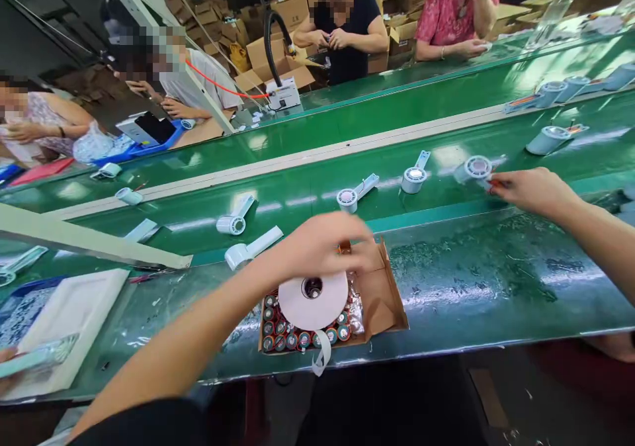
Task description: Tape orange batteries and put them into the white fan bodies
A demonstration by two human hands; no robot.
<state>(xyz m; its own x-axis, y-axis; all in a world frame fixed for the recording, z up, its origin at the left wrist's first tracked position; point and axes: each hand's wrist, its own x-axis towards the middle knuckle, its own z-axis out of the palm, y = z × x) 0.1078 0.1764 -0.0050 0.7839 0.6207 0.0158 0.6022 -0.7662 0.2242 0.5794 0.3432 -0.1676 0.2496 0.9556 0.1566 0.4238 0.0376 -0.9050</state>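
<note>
My left hand (337,244), smeared by motion, is over an open cardboard box (389,294). In the box stand rows of cylindrical battery cells (292,341) with red wires. A white roll of tape (297,300) lies on top of them, its loose end hanging over the front edge. Something orange-brown shows by my left fingers; whether they hold it, I cannot tell. Out to the right, my right hand (533,191) pinches the handle end of a pale blue handheld fan housing (477,167), its round head over the belt. Orange shows at the fingertips.
More fan housings (414,178) lie spaced along the green conveyor belt (297,201). A white tray (94,327) is at the left, with another person's hand beside it. A slanted metal post (89,237) crosses the left side. Several people sit across the belt.
</note>
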